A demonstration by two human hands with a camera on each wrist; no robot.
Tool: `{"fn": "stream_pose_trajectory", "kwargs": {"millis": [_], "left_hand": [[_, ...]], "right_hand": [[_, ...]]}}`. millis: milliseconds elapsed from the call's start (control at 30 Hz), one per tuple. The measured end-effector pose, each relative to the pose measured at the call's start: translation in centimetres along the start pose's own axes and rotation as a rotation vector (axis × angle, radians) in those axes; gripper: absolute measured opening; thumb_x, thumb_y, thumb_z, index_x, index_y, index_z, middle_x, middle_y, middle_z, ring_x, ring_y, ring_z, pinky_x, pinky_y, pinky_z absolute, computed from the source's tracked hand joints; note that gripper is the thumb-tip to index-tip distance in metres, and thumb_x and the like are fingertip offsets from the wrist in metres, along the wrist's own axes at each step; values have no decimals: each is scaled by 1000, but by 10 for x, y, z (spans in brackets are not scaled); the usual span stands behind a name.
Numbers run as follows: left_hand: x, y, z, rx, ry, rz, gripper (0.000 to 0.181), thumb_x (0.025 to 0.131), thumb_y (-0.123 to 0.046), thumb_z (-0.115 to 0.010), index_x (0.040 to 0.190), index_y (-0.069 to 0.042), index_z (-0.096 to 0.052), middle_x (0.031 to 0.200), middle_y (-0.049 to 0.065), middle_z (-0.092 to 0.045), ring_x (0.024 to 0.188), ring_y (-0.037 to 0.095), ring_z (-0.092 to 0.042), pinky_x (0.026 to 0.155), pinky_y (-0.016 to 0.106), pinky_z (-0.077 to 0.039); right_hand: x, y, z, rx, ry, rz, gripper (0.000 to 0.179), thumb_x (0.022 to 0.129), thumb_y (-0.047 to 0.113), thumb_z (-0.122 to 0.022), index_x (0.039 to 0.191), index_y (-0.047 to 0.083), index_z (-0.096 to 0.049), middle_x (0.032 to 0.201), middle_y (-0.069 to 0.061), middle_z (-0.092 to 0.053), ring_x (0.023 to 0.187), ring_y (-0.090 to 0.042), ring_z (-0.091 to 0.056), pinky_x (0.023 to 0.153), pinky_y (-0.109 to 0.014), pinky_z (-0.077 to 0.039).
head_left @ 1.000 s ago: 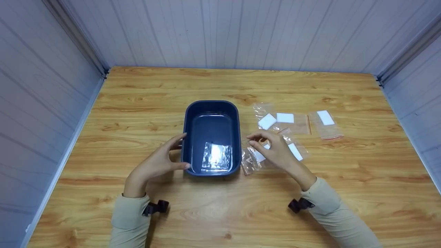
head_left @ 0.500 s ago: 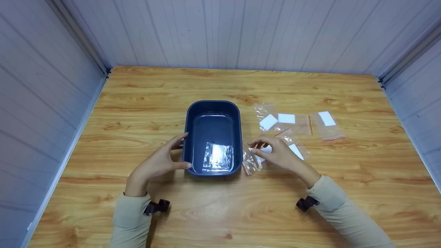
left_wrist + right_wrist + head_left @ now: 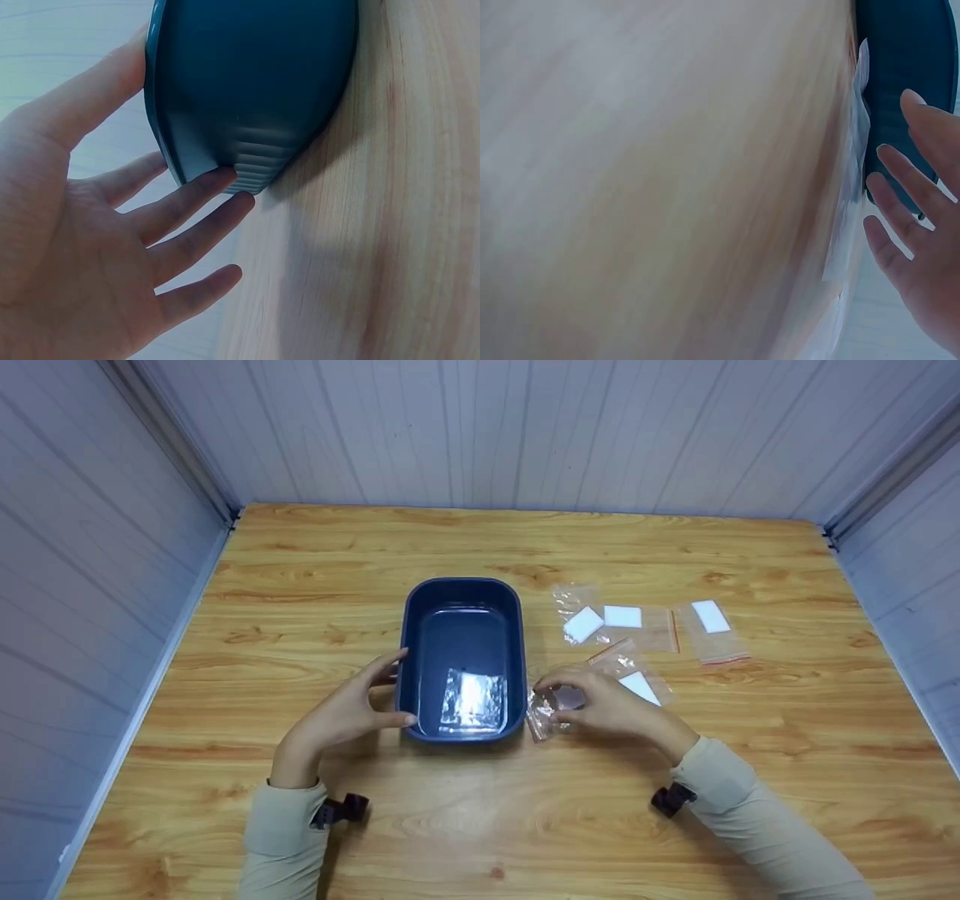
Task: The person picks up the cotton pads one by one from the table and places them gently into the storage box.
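Lowered since a second ago, the right hand (image 3: 607,706) now seems to pinch the small bag (image 3: 543,714) (beside the tub (image 3: 463,592)); left hand (image 3: 341,718) spread, steadying it.

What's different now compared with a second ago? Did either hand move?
The right hand has moved down and toward the blue tub, lowering onto the small clear bag beside it; its fingers now arch over that bag. Whether it grips the bag is unclear. The left hand stays against the tub's side, and the other bags lie as before.
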State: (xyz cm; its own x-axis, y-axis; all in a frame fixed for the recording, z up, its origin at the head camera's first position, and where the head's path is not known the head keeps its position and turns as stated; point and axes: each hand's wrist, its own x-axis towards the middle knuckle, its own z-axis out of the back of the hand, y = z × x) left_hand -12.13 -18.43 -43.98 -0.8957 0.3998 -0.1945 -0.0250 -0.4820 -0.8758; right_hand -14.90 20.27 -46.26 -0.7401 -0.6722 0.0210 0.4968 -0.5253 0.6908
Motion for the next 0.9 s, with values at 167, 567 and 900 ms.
{"fn": "stream_pose_trajectory", "kwargs": {"millis": [167, 567, 900], "left_hand": [[-1, -1, 0, 3, 0, 7, 96, 81, -28, -84, 158, -18, -26, 154, 17, -37, 140, 36, -35, 115, 61, -19], [0, 1, 1, -10, 6, -1, 97, 81, -29, -84, 157, -17, -25, 153, 18, -37, 140, 38, -35, 115, 62, -18], [0, -1, -1, -22, 6, 1, 97, 81, -28, -84, 157, -18, -26, 152, 18, -39, 140, 37, -35, 115, 64, -16]], "right_hand": [[-1, -2, 0, -91, 57, -7, 50, 80, 14, -83, 127, 11, -65, 136, -7, -59, 129, -30, -49, 110, -52, -36], [2, -7, -1, -190, 84, 65, 58, 75, 15, -85, 129, 8, -64, 140, -9, -55, 132, -31, -46, 111, -52, -33], [2, -6, -2, -213, 51, 74, 59, 74, 15, -86, 128, 6, -64, 128, -7, -59, 123, -26, -51, 107, -46, -39]]}}
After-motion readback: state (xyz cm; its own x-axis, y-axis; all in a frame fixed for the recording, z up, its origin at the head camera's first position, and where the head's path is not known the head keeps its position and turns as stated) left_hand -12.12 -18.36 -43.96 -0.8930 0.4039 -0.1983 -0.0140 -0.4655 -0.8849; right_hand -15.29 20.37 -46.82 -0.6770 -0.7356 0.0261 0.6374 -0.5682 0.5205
